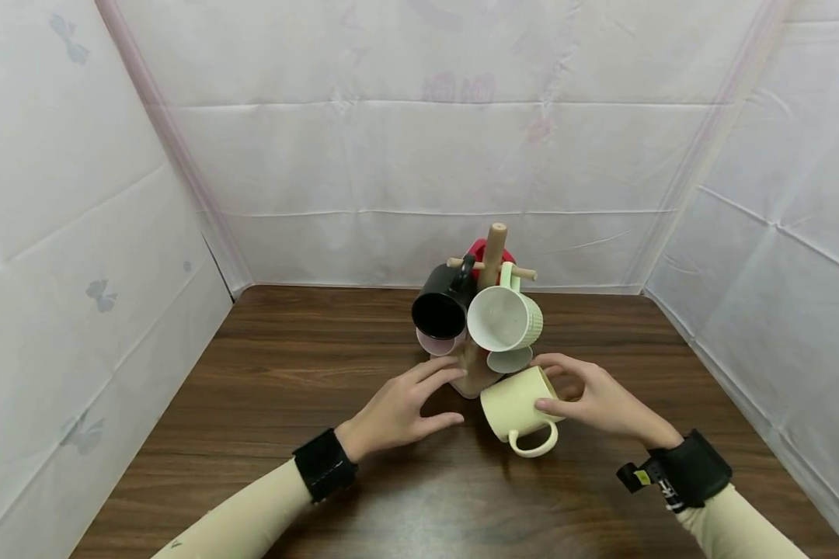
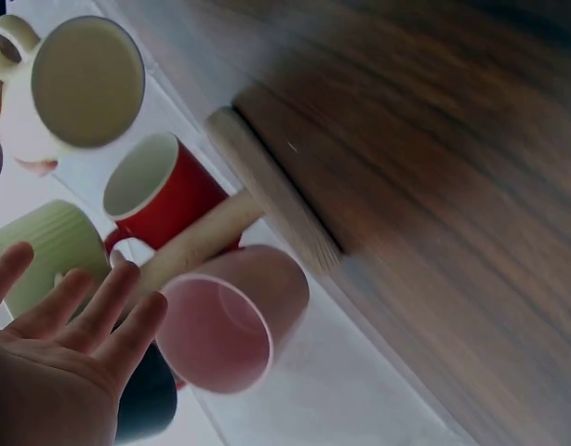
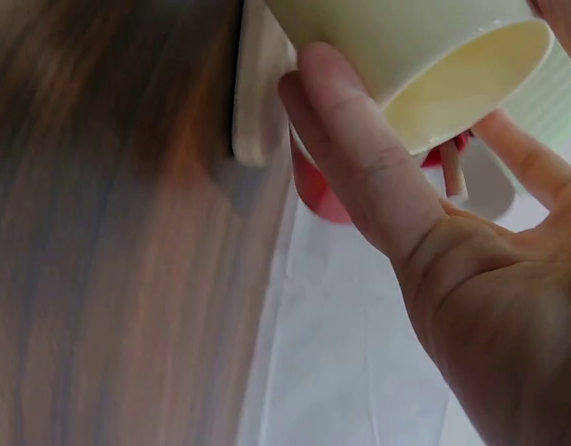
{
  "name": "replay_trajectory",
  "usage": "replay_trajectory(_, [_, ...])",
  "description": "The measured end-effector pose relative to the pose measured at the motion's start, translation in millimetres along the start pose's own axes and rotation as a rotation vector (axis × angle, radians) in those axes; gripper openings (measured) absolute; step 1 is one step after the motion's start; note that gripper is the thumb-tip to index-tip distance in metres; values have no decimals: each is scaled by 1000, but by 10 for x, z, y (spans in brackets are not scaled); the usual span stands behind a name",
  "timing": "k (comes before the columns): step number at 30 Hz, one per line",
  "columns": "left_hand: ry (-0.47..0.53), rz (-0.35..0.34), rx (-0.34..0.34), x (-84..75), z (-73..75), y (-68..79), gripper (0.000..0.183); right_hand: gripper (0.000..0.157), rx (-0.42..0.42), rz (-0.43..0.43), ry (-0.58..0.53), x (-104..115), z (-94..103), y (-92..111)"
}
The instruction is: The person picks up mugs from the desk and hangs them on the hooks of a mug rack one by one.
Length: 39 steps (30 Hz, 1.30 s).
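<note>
My right hand (image 1: 594, 396) grips a pale yellow mug (image 1: 517, 404) near its rim, thumb on the near side and fingers on the far side. The mug is tipped sideways in front of a wooden mug tree (image 1: 495, 248), with its handle pointing down toward me. In the right wrist view, the yellow mug (image 3: 388, 42) lies between the fingers and thumb. My left hand (image 1: 405, 407) is spread with loosely straight fingers beside the tree's base, holding nothing. In the left wrist view its fingers (image 2: 109, 302) overlap the mugs behind.
On the tree hang a black mug (image 1: 442, 307), a light green mug (image 1: 506, 318), a pink mug (image 2: 234, 321) and a red mug (image 2: 169, 190) with a white inside. Dark wood-grain table (image 1: 287, 373) surrounds the tree; a pale cloth wall (image 1: 391, 171) stands close behind.
</note>
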<state>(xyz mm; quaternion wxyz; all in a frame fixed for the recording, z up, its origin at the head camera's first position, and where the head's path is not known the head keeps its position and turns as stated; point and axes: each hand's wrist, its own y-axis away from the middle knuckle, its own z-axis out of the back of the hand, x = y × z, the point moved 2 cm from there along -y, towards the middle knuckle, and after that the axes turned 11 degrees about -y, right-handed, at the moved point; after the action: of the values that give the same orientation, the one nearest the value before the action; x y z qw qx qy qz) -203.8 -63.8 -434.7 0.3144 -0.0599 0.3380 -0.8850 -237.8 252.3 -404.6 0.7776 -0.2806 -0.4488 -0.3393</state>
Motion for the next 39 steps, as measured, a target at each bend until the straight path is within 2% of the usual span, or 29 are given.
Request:
replay_trajectory(6, [55,24,29,-57,-63,-16,90,55,-45,-38,-72,-36,-181,-72])
replay_trajectory(11, [75,32,46,-88,-104,-13,99,54,-50,-88,-173,-69,-310,-119])
replay_trajectory(20, [111,79,64,-96,-166,31,96,53,-6,-139,-342,-101,-504,-181])
replay_trajectory(26, [145,95,22,-116,-212,57,83,56,-18,-183,-514,-105,-598,-204])
replay_trajectory(29, [161,106,6,-117,-204,51,78,57,-26,-203,-561,-106,-625,-211])
replay_trajectory(35, [226,138,32,-100,-138,25,76,56,-9,-211,-585,-88,-653,-208])
replay_trajectory(39, [265,166,29,-74,-109,11,77,52,47,-111,-522,-92,-614,-181])
